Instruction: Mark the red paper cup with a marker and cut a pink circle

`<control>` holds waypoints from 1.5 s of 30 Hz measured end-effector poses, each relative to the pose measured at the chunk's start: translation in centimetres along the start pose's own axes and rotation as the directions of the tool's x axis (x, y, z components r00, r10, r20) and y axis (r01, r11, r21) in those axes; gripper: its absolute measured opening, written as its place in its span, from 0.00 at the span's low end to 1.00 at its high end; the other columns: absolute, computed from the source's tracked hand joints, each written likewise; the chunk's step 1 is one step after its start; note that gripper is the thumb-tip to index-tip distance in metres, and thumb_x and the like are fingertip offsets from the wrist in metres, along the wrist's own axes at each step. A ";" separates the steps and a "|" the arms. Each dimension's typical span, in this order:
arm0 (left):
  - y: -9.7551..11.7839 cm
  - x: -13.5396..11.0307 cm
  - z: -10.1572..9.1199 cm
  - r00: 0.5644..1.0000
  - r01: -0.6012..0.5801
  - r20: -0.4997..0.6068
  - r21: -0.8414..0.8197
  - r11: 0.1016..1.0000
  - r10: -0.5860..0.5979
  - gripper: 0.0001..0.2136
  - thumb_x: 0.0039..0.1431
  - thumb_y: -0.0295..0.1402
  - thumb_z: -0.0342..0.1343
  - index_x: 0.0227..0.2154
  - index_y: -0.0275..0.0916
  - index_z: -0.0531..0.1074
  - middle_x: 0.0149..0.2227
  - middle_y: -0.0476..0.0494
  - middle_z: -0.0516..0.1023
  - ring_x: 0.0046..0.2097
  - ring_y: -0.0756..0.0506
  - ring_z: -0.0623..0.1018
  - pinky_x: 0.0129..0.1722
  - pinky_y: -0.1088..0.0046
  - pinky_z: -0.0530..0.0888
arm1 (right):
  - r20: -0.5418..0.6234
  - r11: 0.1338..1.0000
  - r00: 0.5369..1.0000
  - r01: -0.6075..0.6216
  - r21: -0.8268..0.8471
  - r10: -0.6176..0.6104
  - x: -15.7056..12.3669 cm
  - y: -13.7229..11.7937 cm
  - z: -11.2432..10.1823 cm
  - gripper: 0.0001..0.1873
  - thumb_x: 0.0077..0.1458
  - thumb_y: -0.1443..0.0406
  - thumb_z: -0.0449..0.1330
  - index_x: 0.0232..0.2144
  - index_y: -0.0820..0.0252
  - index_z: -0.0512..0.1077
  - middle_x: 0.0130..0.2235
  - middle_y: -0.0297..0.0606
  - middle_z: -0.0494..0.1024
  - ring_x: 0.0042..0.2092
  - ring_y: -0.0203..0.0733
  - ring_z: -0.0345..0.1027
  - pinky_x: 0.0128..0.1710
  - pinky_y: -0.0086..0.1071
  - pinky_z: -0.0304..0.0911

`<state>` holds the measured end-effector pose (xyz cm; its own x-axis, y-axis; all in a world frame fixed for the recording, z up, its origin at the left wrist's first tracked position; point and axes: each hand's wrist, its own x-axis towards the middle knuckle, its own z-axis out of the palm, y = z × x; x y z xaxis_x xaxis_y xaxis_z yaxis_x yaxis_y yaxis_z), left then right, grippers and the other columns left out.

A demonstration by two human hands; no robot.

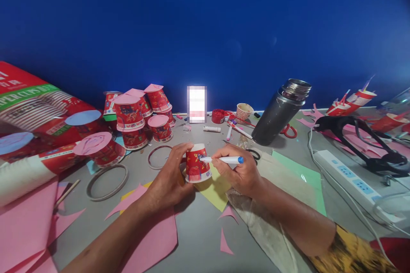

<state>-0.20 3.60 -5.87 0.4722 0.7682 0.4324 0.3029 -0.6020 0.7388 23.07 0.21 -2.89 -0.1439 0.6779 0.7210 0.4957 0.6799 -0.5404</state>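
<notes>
Head view: the red paper cup (pixel 193 169) sits upside down at the centre of the work, wide rim lowest, above or on the table (pixel 198 239); contact with the surface cannot be told. At nine o'clock from it, the left hand (pixel 169 179) grasps its side. At three o'clock, the right hand (pixel 240 170) grips a blue-ended marker (pixel 226 160) like a pen, the tip at the cup's printed wall. The step in hand looks like drawing or colouring on that wall. The next move seems to call for a steady cup and light pressure, with a small turn of the left hand to present a fresh patch. Further out, yellow paper (pixel 213 192) lies at five o'clock, pink paper (pixel 153 243) at seven, stacked cups (pixel 130 113) at ten, a dark bottle (pixel 272 115) at two, and a power strip (pixel 337 163) at three.
</notes>
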 end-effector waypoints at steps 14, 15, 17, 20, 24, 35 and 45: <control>0.6 0.0 0.2 0.999 0.023 -0.021 -0.024 0.999 -0.024 0.32 0.59 0.30 0.66 0.65 0.48 0.64 0.65 0.36 0.70 0.66 0.33 0.75 0.66 0.47 0.77 | -0.006 1.000 1.000 0.026 -0.012 -0.026 0.2 -0.2 -0.1 0.08 0.68 0.65 0.62 0.34 0.55 0.77 0.29 0.33 0.81 0.29 0.38 0.73 0.33 0.32 0.69; 0.4 0.0 0.2 0.999 0.027 -0.024 -0.026 0.999 -0.028 0.32 0.59 0.30 0.65 0.66 0.49 0.64 0.65 0.36 0.69 0.67 0.33 0.75 0.66 0.47 0.77 | -0.009 0.999 0.999 0.035 -0.015 -0.035 0.2 -0.2 -0.1 0.08 0.68 0.66 0.62 0.34 0.55 0.77 0.29 0.33 0.81 0.29 0.37 0.73 0.33 0.32 0.68; 0.2 0.0 0.1 0.999 0.030 -0.014 -0.030 0.999 -0.030 0.32 0.60 0.31 0.65 0.66 0.48 0.63 0.67 0.35 0.67 0.68 0.32 0.74 0.67 0.46 0.77 | -0.020 0.998 0.998 0.058 -0.020 -0.058 0.2 -0.1 0.0 0.08 0.68 0.66 0.61 0.34 0.55 0.78 0.29 0.33 0.81 0.29 0.38 0.73 0.33 0.31 0.68; -0.2 0.0 0.0 1.000 0.011 0.010 -0.030 0.999 -0.011 0.34 0.58 0.30 0.66 0.66 0.48 0.62 0.67 0.35 0.67 0.68 0.32 0.74 0.67 0.45 0.76 | -0.038 0.996 0.995 0.087 -0.017 -0.087 0.2 0.1 0.1 0.07 0.69 0.66 0.61 0.36 0.55 0.78 0.31 0.34 0.82 0.31 0.39 0.74 0.34 0.32 0.69; -0.1 0.2 -0.1 1.000 -0.002 -0.006 -0.025 1.000 0.001 0.34 0.56 0.27 0.65 0.65 0.48 0.64 0.65 0.36 0.69 0.68 0.32 0.74 0.67 0.46 0.77 | -0.026 0.997 0.997 0.075 0.000 -0.075 0.4 0.3 0.0 0.06 0.70 0.65 0.62 0.38 0.54 0.78 0.33 0.35 0.84 0.33 0.40 0.76 0.36 0.32 0.72; 0.8 0.3 0.6 0.998 0.045 -0.036 -0.112 0.993 -0.049 0.33 0.54 0.26 0.63 0.64 0.48 0.66 0.65 0.37 0.69 0.66 0.34 0.76 0.62 0.52 0.82 | -0.038 0.992 0.992 0.123 -0.023 -0.124 0.4 0.8 0.2 0.08 0.73 0.62 0.60 0.40 0.53 0.78 0.34 0.36 0.85 0.35 0.41 0.77 0.38 0.35 0.73; 0.5 0.2 0.4 0.999 0.053 -0.002 -0.097 0.994 -0.054 0.32 0.57 0.29 0.64 0.64 0.48 0.64 0.65 0.37 0.68 0.66 0.35 0.77 0.61 0.54 0.82 | -0.046 0.984 0.983 0.178 -0.008 -0.178 0.6 1.0 0.2 0.07 0.74 0.63 0.60 0.41 0.54 0.77 0.34 0.35 0.84 0.34 0.40 0.75 0.38 0.35 0.72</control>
<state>0.41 3.37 -5.56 0.4534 0.8000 0.3931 0.2461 -0.5362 0.8074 23.36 1.34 -3.08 -0.1901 0.5327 0.8247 0.4692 0.7872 -0.4003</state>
